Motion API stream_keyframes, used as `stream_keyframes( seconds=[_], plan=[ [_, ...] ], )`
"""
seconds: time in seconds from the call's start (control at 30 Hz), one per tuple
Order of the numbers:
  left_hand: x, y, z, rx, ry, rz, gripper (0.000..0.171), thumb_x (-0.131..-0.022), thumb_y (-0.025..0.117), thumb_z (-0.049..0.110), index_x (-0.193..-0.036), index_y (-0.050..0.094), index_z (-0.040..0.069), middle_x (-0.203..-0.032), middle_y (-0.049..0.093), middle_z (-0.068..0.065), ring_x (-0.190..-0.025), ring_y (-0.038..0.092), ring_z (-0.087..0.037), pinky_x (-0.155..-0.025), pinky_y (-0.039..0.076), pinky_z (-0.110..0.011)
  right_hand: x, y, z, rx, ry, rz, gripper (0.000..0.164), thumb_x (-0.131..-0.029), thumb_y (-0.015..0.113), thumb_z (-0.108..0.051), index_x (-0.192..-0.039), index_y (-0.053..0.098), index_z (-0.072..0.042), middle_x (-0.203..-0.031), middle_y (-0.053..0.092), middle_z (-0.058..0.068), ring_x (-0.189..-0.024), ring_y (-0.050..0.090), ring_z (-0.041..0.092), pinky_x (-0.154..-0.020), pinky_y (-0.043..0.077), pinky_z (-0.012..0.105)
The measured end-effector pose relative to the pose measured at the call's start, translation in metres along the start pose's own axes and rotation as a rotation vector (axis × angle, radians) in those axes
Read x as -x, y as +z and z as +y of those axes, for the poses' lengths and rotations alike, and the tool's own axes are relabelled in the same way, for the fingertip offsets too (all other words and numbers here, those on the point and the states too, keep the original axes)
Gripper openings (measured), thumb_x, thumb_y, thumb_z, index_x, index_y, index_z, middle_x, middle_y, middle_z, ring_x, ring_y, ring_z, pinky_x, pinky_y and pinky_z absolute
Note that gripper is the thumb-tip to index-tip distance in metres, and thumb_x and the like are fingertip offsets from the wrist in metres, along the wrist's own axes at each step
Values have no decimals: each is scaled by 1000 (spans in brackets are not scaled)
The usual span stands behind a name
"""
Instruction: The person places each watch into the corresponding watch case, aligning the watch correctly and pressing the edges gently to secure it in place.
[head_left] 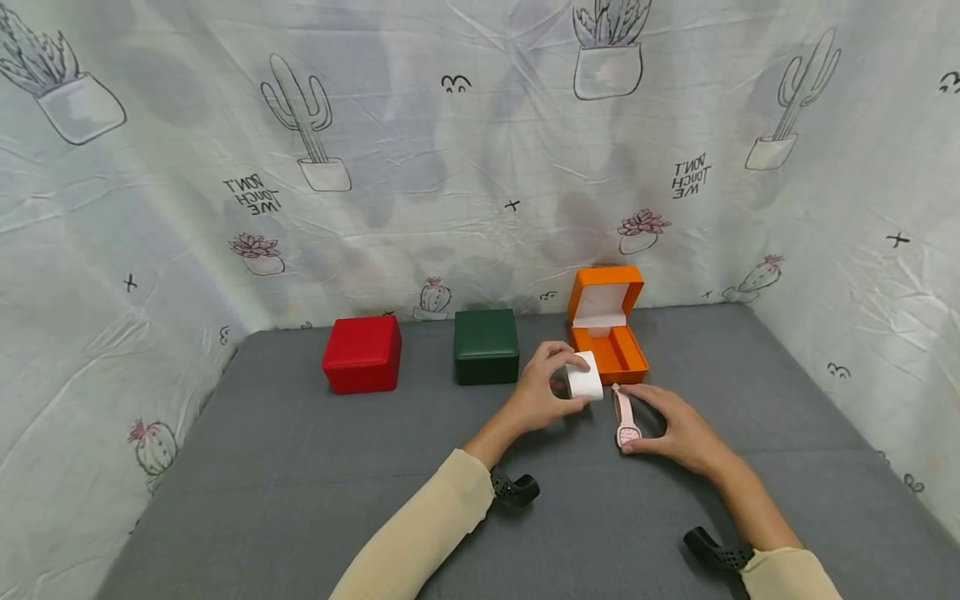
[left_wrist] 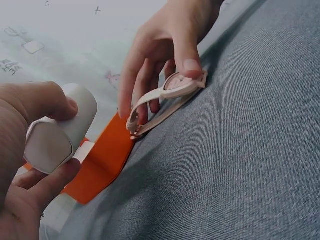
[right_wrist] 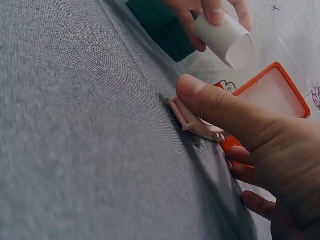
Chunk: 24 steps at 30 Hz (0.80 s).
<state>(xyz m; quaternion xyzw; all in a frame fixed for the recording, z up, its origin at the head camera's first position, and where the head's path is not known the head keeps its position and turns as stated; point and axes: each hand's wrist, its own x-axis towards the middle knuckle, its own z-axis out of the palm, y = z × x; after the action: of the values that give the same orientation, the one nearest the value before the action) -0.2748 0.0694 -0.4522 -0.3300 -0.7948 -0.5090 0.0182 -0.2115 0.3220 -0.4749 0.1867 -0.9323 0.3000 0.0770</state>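
My left hand grips a white watch cushion, thumb and fingers round its sides, held over the table just left of an orange watch box. The box stands with its lid up, showing a pale lid lining and orange compartments. In front of it a pink wristwatch lies on the table with its strap closed in a loop. My right hand holds the watch lengthwise. Its thumb presses at the dial end, and the fingers reach the buckle end of the strap, as the left wrist view shows.
A closed dark green box stands left of the orange one, with a closed red box farther left. Grey cloth covers the table. Behind and beside it hangs a white curtain printed with cacti.
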Motion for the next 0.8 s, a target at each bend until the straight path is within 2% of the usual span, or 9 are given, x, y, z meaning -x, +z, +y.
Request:
stream_keyframes(
  seconds=[0.17,0.47,0.8],
  plan=[
    [4,0,-1,31,-13,4,36,-79,79,12,-111,64,17,-133,43,-5,-116,50,-19,-84,54,-19,-2,5,-1,44,-15,-10,89,-62,87,-47,-138,54,-15,-135,59,12,-117,53,33,-96,40,58],
    [8,-2,-2,47,-23,27,37,-78,80,11,-111,64,16,-133,44,-6,-117,49,-20,-84,54,-19,-3,12,-7,-26,18,-2,87,-63,87,-46,-137,53,-17,-136,57,10,-122,50,33,-99,39,60],
    [9,1,-4,33,-26,-12,36,-77,80,12,-110,64,15,-131,44,-6,-116,51,-20,-84,54,-17,-1,13,-9,-33,25,9,89,-64,87,-46,-140,49,-20,-139,52,9,-125,47,34,-99,37,62]
  ],
)
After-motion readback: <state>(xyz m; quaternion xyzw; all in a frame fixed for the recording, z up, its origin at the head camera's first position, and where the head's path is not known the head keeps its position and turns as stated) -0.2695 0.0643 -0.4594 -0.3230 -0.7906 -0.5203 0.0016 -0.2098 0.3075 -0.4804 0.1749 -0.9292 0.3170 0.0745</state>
